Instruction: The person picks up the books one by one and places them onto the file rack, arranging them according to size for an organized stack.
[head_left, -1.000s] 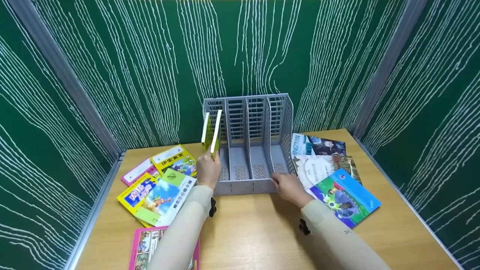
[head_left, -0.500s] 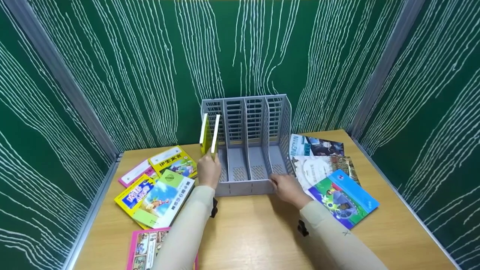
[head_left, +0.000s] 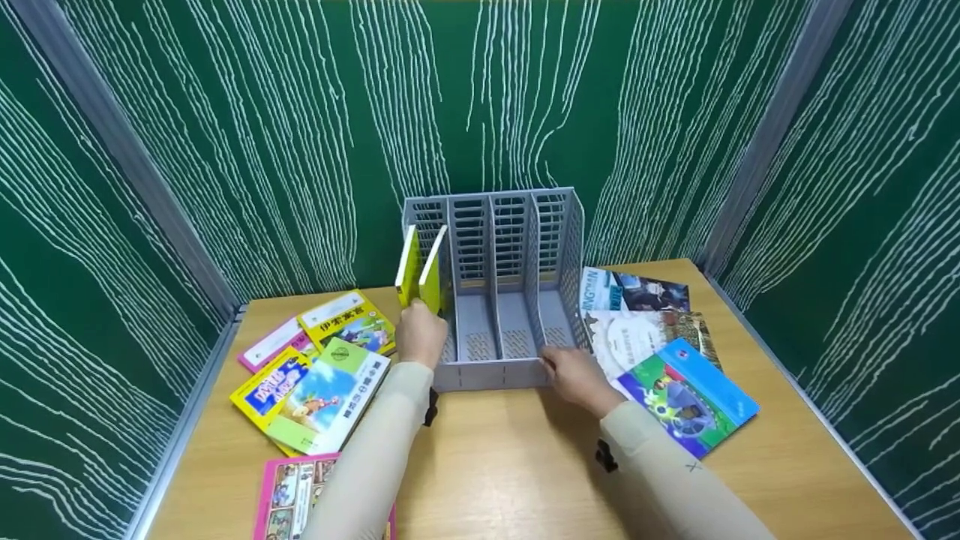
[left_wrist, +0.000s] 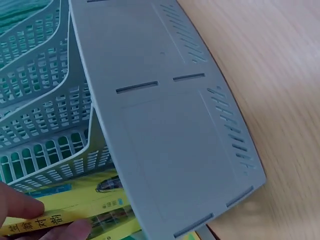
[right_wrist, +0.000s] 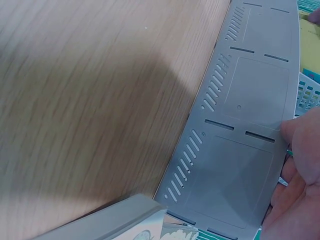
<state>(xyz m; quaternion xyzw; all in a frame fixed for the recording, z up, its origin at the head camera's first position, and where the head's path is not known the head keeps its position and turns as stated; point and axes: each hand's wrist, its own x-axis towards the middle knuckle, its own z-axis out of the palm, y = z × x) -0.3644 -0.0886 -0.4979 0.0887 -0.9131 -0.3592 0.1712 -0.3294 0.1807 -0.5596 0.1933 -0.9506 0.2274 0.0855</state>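
Observation:
In the head view a grey four-slot file rack [head_left: 491,375] stands at the middle of the table. Two yellow books stand upright in its leftmost slot: one yellow book [head_left: 406,268] at the outer side, the other yellow book [head_left: 431,281] leaning rightward. My left hand [head_left: 420,334] is at the lower front of these books. In the left wrist view its thumb and fingers pinch the spine of a yellow book [left_wrist: 55,215]. At the rack's front right, my right hand [head_left: 577,375] grips the front lip; in the right wrist view its fingers [right_wrist: 292,127] curl over that edge.
On the left lie overlapping books, among them a green-and-white book [head_left: 330,405] and a yellow book [head_left: 349,326]. A pink-edged book [head_left: 289,502] is partly under the left sleeve. To the right lie a blue-green book [head_left: 686,397] and a pale book [head_left: 622,337].
My left hand has moved slightly with the inner yellow book, whose top now tilts further right and shows more of its yellow cover. My right hand has stayed at the rack's lip.

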